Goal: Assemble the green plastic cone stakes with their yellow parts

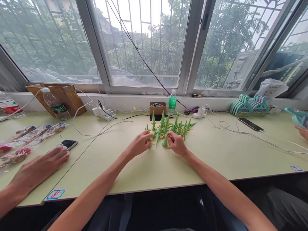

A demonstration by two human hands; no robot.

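Observation:
Many green cone-shaped pieces with small yellow parts (pixel 158 132) stand and lie in a cluster at the middle of the table. At the cluster's left edge, my left hand (pixel 141 141) has its fingers closed around a green cone piece (pixel 147 127). My right hand (pixel 176 142) is at the front right of the cluster, its thumb and fingers pinched beside a green cone; what lies between the fingertips is too small to make out.
Another person's hand (pixel 45 163) rests by a phone (pixel 69 144) at left, near wrapped items (pixel 36 134). Behind the cones are a small brown box (pixel 158 106), a green bottle (pixel 172 101) and cables. Hangers (pixel 249 106) and a phone (pixel 250 124) lie right; another hand (pixel 302 131) holds a blue item.

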